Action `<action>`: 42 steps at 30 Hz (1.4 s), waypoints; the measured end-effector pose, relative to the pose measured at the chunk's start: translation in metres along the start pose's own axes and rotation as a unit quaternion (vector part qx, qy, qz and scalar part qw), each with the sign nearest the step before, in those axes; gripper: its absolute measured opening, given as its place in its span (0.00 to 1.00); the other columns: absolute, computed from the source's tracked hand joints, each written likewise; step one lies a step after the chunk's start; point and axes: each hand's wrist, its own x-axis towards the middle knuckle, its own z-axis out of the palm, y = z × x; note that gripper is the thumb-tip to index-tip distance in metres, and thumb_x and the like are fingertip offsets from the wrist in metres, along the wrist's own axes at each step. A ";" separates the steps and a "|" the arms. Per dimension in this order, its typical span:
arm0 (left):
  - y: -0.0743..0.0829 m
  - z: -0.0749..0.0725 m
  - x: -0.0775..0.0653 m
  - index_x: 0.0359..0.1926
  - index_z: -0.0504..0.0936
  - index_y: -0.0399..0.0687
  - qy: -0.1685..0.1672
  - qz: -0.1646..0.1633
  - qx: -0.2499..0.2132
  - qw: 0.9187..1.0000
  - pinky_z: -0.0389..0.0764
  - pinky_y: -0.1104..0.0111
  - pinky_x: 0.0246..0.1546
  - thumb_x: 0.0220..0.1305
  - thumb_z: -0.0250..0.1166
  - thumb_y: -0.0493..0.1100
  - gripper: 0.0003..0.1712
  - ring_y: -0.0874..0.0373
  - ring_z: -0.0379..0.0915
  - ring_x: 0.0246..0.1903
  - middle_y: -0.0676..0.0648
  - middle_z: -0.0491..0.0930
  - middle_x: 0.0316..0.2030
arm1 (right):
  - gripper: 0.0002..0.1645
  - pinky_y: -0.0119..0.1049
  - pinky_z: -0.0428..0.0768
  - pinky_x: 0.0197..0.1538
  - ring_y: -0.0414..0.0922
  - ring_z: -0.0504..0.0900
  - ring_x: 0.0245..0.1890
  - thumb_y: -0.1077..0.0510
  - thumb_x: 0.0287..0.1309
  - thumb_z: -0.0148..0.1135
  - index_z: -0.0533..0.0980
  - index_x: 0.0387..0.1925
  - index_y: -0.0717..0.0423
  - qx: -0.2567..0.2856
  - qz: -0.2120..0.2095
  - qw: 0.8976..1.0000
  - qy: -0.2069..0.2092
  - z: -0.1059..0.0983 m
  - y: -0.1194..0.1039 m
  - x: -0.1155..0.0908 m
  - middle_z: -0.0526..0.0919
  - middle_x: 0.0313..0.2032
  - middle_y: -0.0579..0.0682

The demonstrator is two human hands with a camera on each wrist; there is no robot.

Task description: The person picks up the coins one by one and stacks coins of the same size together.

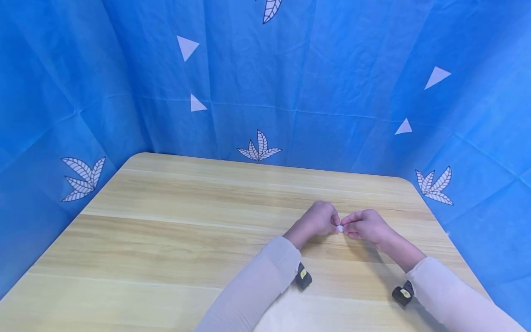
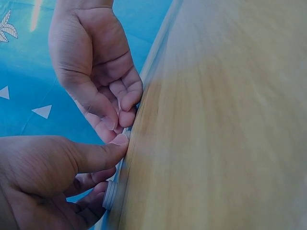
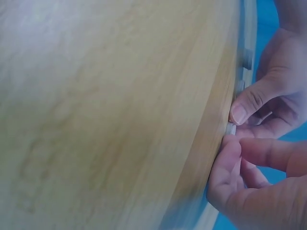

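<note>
My left hand (image 1: 322, 217) and right hand (image 1: 368, 226) meet low over the right part of the table, fingertips almost together. Between them is a small white disc-like piece (image 1: 340, 228), largely covered by fingers. In the left wrist view, the thumb of the left hand (image 2: 57, 172) presses down at the piece (image 2: 127, 132), while the right hand (image 2: 103, 62) comes in with curled fingers from the other side. A short stack of thin pale discs (image 2: 110, 194) stands by the left fingers. The right wrist view has the right hand (image 3: 264, 187) pinching at the piece's edge (image 3: 230, 129).
The wooden table (image 1: 145, 240) has light plank grain and rounded far corners. Blue cloth (image 1: 257, 83) printed with white leaves and triangles hangs behind and along both sides. Each sleeve carries a small black wrist camera (image 1: 303, 276).
</note>
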 end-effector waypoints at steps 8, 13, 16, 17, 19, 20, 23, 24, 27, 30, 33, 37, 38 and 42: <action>0.000 0.001 0.001 0.34 0.90 0.61 -0.001 -0.010 -0.004 1.000 0.70 0.68 0.61 0.58 0.79 0.47 0.05 0.61 0.71 0.53 0.65 0.82 0.34 | 0.17 0.33 0.85 0.44 0.42 0.85 0.39 0.72 0.65 0.60 0.74 0.52 0.80 0.020 -0.002 1.000 -0.011 -0.001 0.001 0.000 0.87 0.38 0.56; 0.001 0.001 0.001 0.33 0.90 0.62 0.000 -0.010 -0.005 1.000 0.69 0.68 0.63 0.58 0.79 0.47 0.05 0.60 0.71 0.55 0.65 0.81 0.33 | 0.17 0.34 0.86 0.45 0.42 0.85 0.39 0.73 0.65 0.59 0.73 0.53 0.81 0.029 0.000 0.999 -0.015 -0.004 0.003 0.001 0.86 0.39 0.57; 0.001 0.001 0.000 0.31 0.90 0.62 0.001 -0.009 -0.005 1.000 0.68 0.67 0.64 0.58 0.78 0.48 0.04 0.59 0.70 0.56 0.65 0.81 0.32 | 0.17 0.36 0.86 0.46 0.43 0.85 0.40 0.74 0.64 0.60 0.74 0.52 0.81 0.011 -0.002 1.000 -0.022 -0.007 0.003 0.000 0.86 0.40 0.57; 0.001 0.001 0.000 0.31 0.89 0.62 0.001 -0.008 -0.005 1.000 0.69 0.67 0.64 0.58 0.78 0.48 0.04 0.59 0.70 0.56 0.65 0.80 0.32 | 0.16 0.37 0.86 0.46 0.43 0.85 0.40 0.74 0.63 0.61 0.74 0.51 0.81 0.003 -0.002 1.000 -0.023 -0.008 0.003 -0.001 0.86 0.39 0.57; 0.001 0.001 0.000 0.30 0.89 0.62 0.000 -0.010 -0.006 1.000 0.69 0.67 0.63 0.59 0.78 0.47 0.05 0.58 0.70 0.57 0.65 0.80 0.31 | 0.16 0.38 0.86 0.45 0.43 0.85 0.39 0.73 0.61 0.63 0.76 0.49 0.80 -0.018 -0.003 1.000 -0.025 -0.009 0.002 -0.002 0.87 0.38 0.56; 0.001 0.001 0.000 0.30 0.89 0.62 0.000 -0.011 -0.007 1.000 0.69 0.67 0.63 0.59 0.78 0.47 0.05 0.58 0.70 0.56 0.65 0.80 0.31 | 0.16 0.39 0.87 0.45 0.43 0.85 0.38 0.73 0.60 0.64 0.77 0.48 0.79 -0.030 -0.005 0.999 -0.026 -0.010 0.002 -0.002 0.87 0.37 0.55; 0.002 0.001 -0.001 0.30 0.89 0.62 0.000 -0.013 -0.008 1.000 0.70 0.66 0.63 0.58 0.78 0.46 0.05 0.58 0.71 0.56 0.65 0.80 0.31 | 0.15 0.38 0.87 0.42 0.42 0.84 0.35 0.72 0.57 0.68 0.79 0.45 0.77 -0.062 -0.012 0.998 -0.020 -0.009 0.002 -0.001 0.87 0.35 0.54; 0.002 0.001 -0.001 0.30 0.89 0.62 0.000 -0.014 -0.008 1.000 0.70 0.66 0.63 0.58 0.78 0.46 0.05 0.58 0.71 0.55 0.65 0.80 0.31 | 0.14 0.38 0.86 0.40 0.42 0.84 0.33 0.71 0.56 0.69 0.80 0.44 0.76 -0.072 -0.013 0.997 -0.017 -0.009 0.002 0.000 0.87 0.34 0.53; 0.002 0.001 -0.001 0.30 0.89 0.61 -0.001 -0.017 -0.011 1.000 0.69 0.66 0.63 0.58 0.78 0.46 0.05 0.59 0.70 0.56 0.65 0.80 0.31 | 0.13 0.37 0.86 0.38 0.42 0.83 0.30 0.70 0.55 0.71 0.81 0.42 0.74 -0.095 -0.019 0.995 -0.010 -0.008 0.003 0.002 0.87 0.32 0.53; 0.002 0.000 -0.001 0.30 0.89 0.61 -0.003 -0.021 -0.012 1.000 0.69 0.67 0.63 0.58 0.78 0.46 0.05 0.59 0.70 0.56 0.65 0.80 0.31 | 0.12 0.35 0.85 0.36 0.42 0.83 0.30 0.70 0.54 0.72 0.82 0.41 0.72 -0.104 -0.017 0.994 -0.003 -0.006 0.003 0.003 0.86 0.30 0.52; 0.003 0.000 -0.001 0.30 0.89 0.61 -0.004 -0.022 -0.013 1.000 0.69 0.67 0.63 0.58 0.78 0.46 0.05 0.60 0.70 0.55 0.65 0.80 0.31 | 0.12 0.35 0.84 0.35 0.42 0.82 0.29 0.70 0.53 0.71 0.82 0.41 0.72 -0.107 -0.020 0.994 -0.002 -0.005 0.003 0.003 0.86 0.29 0.51; 0.003 0.000 -0.002 0.31 0.89 0.61 -0.006 -0.019 -0.013 1.000 0.69 0.67 0.63 0.59 0.78 0.46 0.04 0.59 0.70 0.56 0.65 0.81 0.32 | 0.12 0.34 0.83 0.34 0.42 0.81 0.29 0.70 0.53 0.71 0.82 0.40 0.72 -0.104 -0.016 0.994 0.002 -0.003 0.002 0.003 0.86 0.28 0.50; 0.003 0.000 -0.002 0.31 0.89 0.61 -0.007 -0.018 -0.013 1.000 0.69 0.66 0.63 0.58 0.78 0.46 0.04 0.59 0.70 0.56 0.65 0.81 0.32 | 0.12 0.34 0.83 0.34 0.42 0.81 0.29 0.70 0.53 0.71 0.82 0.40 0.72 -0.103 -0.015 0.995 0.003 -0.002 0.001 0.003 0.86 0.28 0.50; 0.002 0.000 -0.001 0.33 0.90 0.60 -0.005 -0.012 -0.009 1.000 0.68 0.67 0.64 0.58 0.79 0.45 0.05 0.60 0.71 0.55 0.65 0.82 0.32 | 0.12 0.35 0.84 0.36 0.41 0.82 0.30 0.70 0.54 0.71 0.82 0.40 0.72 -0.100 -0.011 0.995 0.005 -0.001 -0.001 0.002 0.86 0.29 0.51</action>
